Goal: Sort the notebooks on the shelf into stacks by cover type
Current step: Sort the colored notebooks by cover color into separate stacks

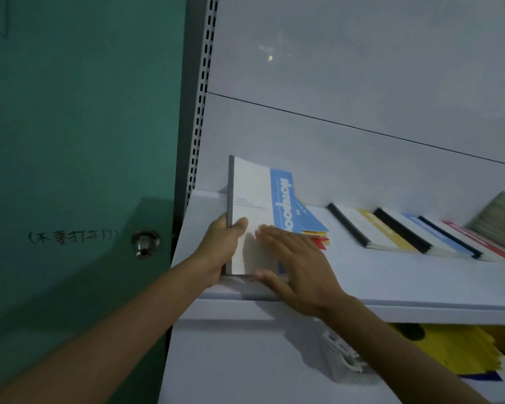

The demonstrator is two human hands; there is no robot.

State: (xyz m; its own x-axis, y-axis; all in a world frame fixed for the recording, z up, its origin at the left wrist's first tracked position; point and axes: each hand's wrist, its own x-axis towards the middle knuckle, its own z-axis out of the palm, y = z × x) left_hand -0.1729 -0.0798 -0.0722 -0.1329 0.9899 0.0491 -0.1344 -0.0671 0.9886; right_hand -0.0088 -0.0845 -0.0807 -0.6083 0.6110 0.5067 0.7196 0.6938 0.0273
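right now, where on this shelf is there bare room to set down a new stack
Bare shelf lies between the left pile and the yellow-banded notebook, and along the front edge before the overlapped row. Crowded: the right end, and the left corner where the left hand and right hand are on the blue-banded notebook.

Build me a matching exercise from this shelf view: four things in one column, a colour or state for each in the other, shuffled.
Things:
1. left hand
2. right hand
3. held notebook
4. door

Colours or states:
A. green
B. lies flat on the cover, fingers straight
C. blue band, grey spine
D. grips the spine edge

Pairs: 1-D, 2-B, 3-C, 4-A
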